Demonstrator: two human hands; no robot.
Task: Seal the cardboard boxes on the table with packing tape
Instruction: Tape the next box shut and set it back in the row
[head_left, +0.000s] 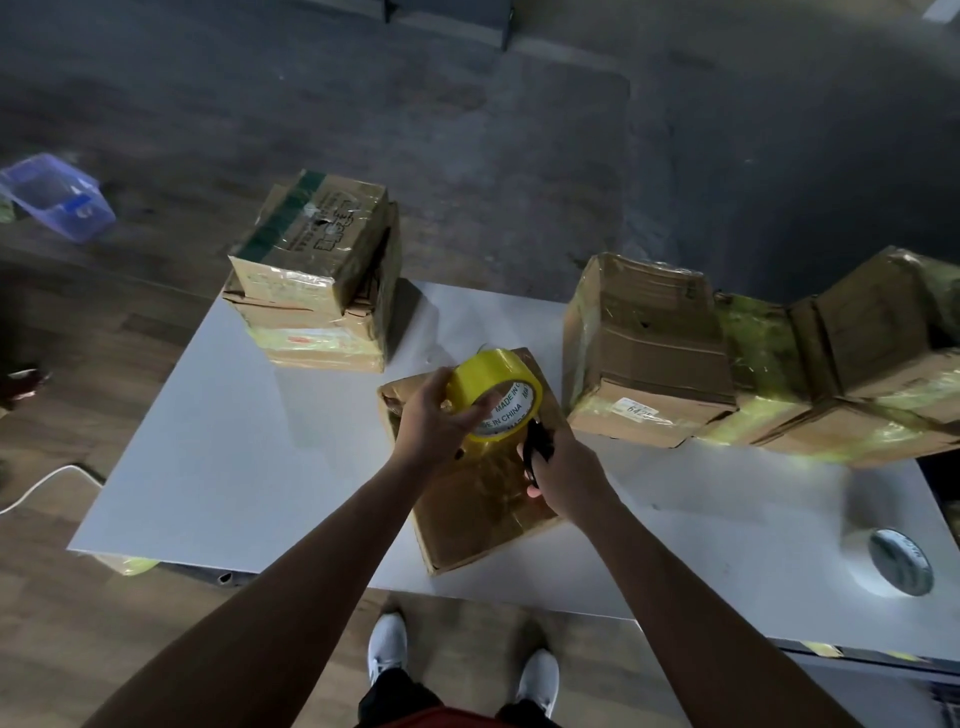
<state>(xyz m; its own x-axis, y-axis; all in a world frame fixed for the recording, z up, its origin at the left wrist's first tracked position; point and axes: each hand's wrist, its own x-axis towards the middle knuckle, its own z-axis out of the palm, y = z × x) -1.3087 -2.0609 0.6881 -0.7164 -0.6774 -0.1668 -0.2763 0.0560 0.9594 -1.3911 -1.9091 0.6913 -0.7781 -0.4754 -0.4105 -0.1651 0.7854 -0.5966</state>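
Head view looks down on a white table (234, 415), where the left hand (434, 415) grips a yellow roll of packing tape (493, 397), fingers curled round its rim, just above the cardboard box (478, 509) near the table's front edge; the right hand (566, 475) is closed round black scissors (537, 449) beside the roll, over the box top; the roll is probably light and stiff, best held through its core, while the drawn film is thin, sticky and apt to fold on itself, so it wants tension; the box looks light, its card soft and creased, so pressure belongs near the seam; the scissor blades are mostly hidden by the hand, and the clear strip's edges are hard to trace; the right stack of boxes (649, 353) runs out of frame.
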